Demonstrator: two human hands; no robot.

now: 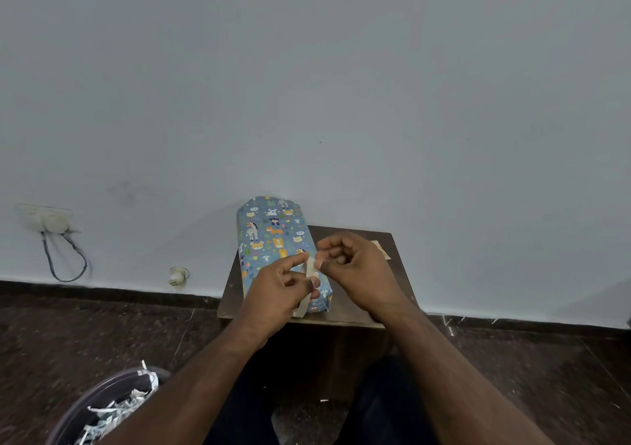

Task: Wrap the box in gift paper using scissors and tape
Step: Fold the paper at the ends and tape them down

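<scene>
A box wrapped in blue gift paper with cartoon animals lies lengthwise on a small dark wooden table, its far end past the table's back edge. My left hand holds a roll of pale tape over the near end of the box. My right hand pinches the free end of the tape strip between thumb and forefinger, just above the box. No scissors can be seen.
A small brownish piece lies on the table behind my right hand. A round bin with paper scraps stands on the dark floor at lower left. A wall socket with a cable sits at left.
</scene>
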